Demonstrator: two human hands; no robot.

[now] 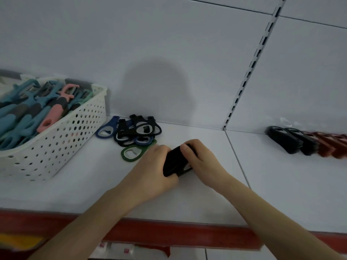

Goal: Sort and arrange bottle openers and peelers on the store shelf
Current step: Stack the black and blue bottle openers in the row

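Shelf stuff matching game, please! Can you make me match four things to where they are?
Things:
1 peelers
2 green opener
3 black opener stack
4 black and red openers

Places:
A gripped between left hand and right hand
B lined up on edge, far right
C in the white basket
D flat on the shelf, front of the loose pile

Pairs: 1-C, 2-D, 3-A, 4-B
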